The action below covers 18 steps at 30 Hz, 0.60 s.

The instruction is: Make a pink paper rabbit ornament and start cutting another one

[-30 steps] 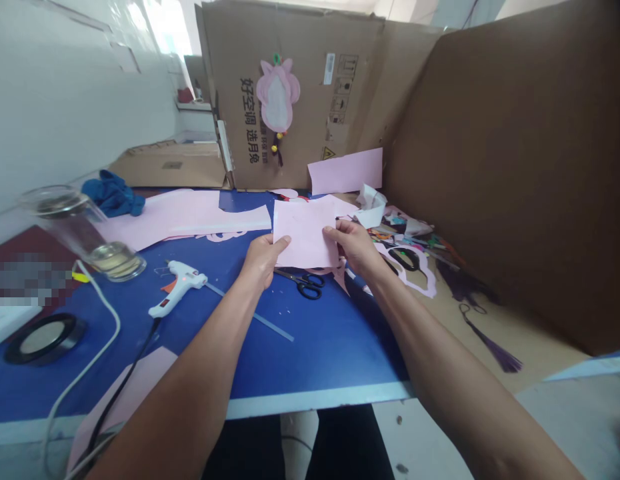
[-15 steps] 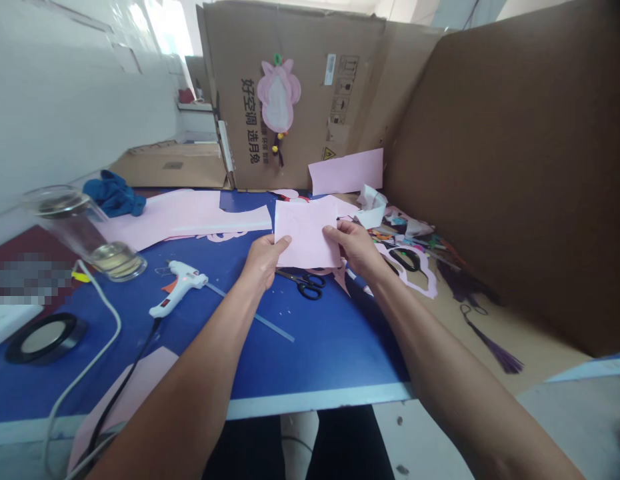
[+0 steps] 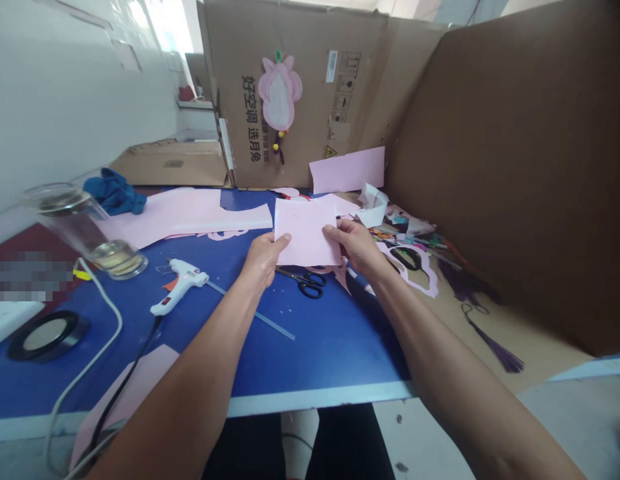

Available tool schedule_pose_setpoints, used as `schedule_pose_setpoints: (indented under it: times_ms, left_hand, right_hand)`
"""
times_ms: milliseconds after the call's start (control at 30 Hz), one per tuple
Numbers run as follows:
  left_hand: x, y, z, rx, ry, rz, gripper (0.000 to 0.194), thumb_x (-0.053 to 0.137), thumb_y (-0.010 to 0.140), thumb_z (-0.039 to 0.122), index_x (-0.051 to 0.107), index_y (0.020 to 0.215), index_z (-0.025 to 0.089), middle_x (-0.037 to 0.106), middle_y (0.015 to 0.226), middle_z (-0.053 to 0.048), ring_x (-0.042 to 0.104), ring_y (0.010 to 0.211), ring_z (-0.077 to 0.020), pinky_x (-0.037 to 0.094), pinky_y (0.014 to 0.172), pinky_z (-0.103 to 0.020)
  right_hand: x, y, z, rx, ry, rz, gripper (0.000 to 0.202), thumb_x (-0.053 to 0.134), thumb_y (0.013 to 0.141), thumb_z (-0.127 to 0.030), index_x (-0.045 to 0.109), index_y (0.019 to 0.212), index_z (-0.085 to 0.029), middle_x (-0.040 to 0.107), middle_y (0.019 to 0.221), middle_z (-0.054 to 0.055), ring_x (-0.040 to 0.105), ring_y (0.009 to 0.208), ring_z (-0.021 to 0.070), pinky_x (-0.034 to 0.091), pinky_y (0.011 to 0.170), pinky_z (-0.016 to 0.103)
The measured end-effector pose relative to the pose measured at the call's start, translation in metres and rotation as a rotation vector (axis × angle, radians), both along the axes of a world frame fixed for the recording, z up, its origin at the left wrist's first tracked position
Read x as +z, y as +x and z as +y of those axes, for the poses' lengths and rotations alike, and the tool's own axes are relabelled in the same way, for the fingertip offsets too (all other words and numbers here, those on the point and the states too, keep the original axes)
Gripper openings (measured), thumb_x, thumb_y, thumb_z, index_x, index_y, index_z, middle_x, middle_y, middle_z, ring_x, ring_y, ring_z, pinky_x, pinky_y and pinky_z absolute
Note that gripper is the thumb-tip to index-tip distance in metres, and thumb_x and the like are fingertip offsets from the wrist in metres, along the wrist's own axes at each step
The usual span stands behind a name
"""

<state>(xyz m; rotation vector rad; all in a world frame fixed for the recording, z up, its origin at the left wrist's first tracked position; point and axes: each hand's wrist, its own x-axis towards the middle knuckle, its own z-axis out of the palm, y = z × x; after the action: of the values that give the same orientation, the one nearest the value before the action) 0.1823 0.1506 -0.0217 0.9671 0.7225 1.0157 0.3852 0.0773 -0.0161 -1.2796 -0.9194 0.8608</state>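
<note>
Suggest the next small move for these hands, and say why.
Perhaps let the left hand hold the pink sheet while the right hand lets go and reaches for the scissors: both hands pinch the sheet by its sides, and the scissors lie unheld on the blue table, close by.

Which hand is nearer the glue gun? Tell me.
Left. The left hand is to the right of the glue gun, gripping the pink sheet; the right hand, at the sheet's right edge, is farther right.
</note>
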Motion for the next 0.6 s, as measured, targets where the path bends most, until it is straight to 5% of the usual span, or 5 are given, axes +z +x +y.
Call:
schedule_pose_setpoints:
  times_ms: [300, 600]
  left_hand:
    - [0.0050, -0.0032, -0.0021, -0.029, 0.008, -0.016, 0.014, 0.086, 0.081, 0.021, 0.082, 0.091, 0.011, 0.084, 0.088, -0.015, 0.083, 0.091, -0.0311, 0.067, 0.087, -0.044]
    - [0.0067, -0.0055, -0.0007, -0.031, -0.016, -0.019, 0.020, 0.089, 0.080, 0.022, 0.083, 0.095, 0.011, 0.084, 0.087, -0.015, 0.083, 0.091, -0.0323, 0.069, 0.088, -0.046]
  right_hand:
    - [-0.0010, 0.0016, 0.0027, 0.002, 0.042, 0.045, 0.040, 0.097, 0.063, -0.044, 0.074, 0.087, -0.022, 0.081, 0.087, 0.005, 0.071, 0.075, 0.0210, 0.056, 0.067, 0.033]
    - [0.0017, -0.0001, 0.0016, 0.001, 0.044, 0.033, 0.034, 0.095, 0.065, -0.042, 0.074, 0.084, -0.022, 0.080, 0.085, 0.004, 0.067, 0.071, 0.0186, 0.052, 0.066, 0.032]
